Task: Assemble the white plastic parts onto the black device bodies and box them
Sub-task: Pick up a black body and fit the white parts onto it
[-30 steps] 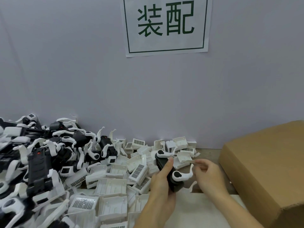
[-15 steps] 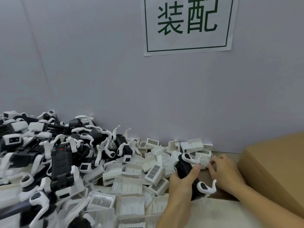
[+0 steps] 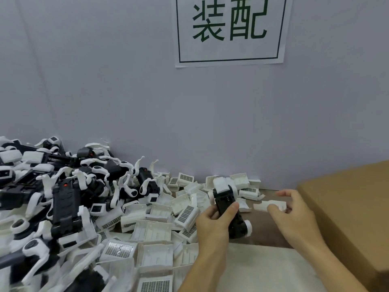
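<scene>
Low in the frame, right of centre, the left hand (image 3: 212,226) grips a black device body (image 3: 228,209), thumb curled across its upper face and fingers wrapped behind. The body is tilted, with a white piece at its far end and a white rounded piece at its near end. Just to the right, the right hand (image 3: 294,218) pinches a small white plastic part (image 3: 262,205) between thumb and fingers, held apart from the body. A heap of loose white parts (image 3: 155,226) covers the bench (image 3: 263,230) at lower centre, and a pile of black-and-white devices (image 3: 63,199) fills the left side. A brown cardboard box (image 3: 355,207) stands at the right edge. A paper sign (image 3: 230,30) hangs on the grey wall at the top.
</scene>
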Available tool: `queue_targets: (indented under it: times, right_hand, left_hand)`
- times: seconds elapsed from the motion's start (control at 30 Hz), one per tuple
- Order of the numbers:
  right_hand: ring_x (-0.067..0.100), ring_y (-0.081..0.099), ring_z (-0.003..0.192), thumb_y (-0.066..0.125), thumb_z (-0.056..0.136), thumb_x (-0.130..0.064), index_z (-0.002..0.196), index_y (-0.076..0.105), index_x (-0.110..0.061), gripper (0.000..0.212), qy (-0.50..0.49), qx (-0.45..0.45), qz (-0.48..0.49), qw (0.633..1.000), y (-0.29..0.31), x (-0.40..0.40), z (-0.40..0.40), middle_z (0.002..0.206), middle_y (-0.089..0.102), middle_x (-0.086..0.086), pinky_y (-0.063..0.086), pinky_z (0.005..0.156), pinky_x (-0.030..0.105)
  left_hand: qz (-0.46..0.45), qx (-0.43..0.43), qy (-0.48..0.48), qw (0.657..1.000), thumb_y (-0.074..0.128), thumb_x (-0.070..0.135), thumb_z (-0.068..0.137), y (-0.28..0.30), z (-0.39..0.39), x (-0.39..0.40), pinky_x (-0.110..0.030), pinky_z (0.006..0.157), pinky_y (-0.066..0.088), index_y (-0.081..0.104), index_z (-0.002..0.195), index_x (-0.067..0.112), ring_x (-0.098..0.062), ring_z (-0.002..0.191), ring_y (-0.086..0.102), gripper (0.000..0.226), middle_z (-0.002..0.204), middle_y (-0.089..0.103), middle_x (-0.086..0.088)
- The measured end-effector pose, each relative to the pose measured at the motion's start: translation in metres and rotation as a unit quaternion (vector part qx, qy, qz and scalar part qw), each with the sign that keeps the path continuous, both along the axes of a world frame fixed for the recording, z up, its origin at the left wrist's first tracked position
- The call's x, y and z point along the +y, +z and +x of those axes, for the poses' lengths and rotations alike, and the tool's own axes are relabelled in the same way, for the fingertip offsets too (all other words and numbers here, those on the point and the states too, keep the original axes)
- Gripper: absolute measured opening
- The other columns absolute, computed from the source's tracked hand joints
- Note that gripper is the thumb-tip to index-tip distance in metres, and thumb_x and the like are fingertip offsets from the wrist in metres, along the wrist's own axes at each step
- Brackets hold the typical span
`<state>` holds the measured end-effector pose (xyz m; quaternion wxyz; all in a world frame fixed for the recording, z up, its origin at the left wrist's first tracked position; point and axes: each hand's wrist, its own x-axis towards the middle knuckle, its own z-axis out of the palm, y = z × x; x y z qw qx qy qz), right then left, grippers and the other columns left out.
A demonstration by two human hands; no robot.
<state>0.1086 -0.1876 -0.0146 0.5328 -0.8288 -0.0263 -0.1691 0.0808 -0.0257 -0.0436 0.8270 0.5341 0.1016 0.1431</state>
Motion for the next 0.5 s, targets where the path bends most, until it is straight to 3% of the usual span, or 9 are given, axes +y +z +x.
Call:
queue_targets:
  times: [0.1,0.27,0.37,0.5]
  right_hand:
    - [0.007,0.042,0.039,0.062,0.086,-0.027,0.102,0.046,-0.041,0.026,0.069,0.010,-0.111,0.991,0.010,-0.004,-0.012,0.048,0.053,-0.008,0.033,0.041,0.020]
    - [0.002,0.053,0.045,0.063,0.087,-0.039,0.117,0.039,-0.044,0.039,0.183,0.076,-0.221,0.955,0.031,0.001,-0.016,0.055,0.061,-0.011,0.035,0.042,0.012]
    - [0.000,0.061,0.056,0.067,0.084,-0.051,0.115,0.041,-0.047,0.041,0.170,0.048,-0.183,0.967,0.024,0.011,-0.016,0.072,0.067,-0.009,0.040,0.046,0.013]
    - [0.000,0.064,0.077,0.069,0.085,-0.054,0.120,0.048,-0.034,0.046,0.073,0.010,-0.090,0.993,0.011,0.026,-0.013,0.093,0.068,-0.006,0.043,0.053,0.012]
  left_hand:
    - [0.028,-0.010,0.017,0.999,0.080,0.024,0.084,0.001,-0.002,-0.001,-0.025,0.072,0.058,0.072,0.109,0.019,-0.012,0.086,0.075,0.027,0.094,0.079,0.003]
    - [0.087,-0.048,-0.024,0.995,0.065,0.025,0.097,0.001,-0.003,-0.002,-0.019,0.068,0.055,0.069,0.113,0.029,-0.009,0.091,0.074,0.018,0.101,0.078,0.004]
    - [0.117,-0.071,-0.088,0.987,0.053,0.024,0.103,0.002,-0.007,-0.008,-0.019,0.080,0.054,0.070,0.115,0.026,-0.012,0.106,0.071,0.021,0.110,0.076,0.003]
    - [0.142,-0.070,-0.129,0.979,0.042,0.038,0.106,0.002,-0.010,-0.012,-0.010,0.090,0.045,0.062,0.123,0.040,0.012,0.115,0.058,0.027,0.121,0.069,0.024]
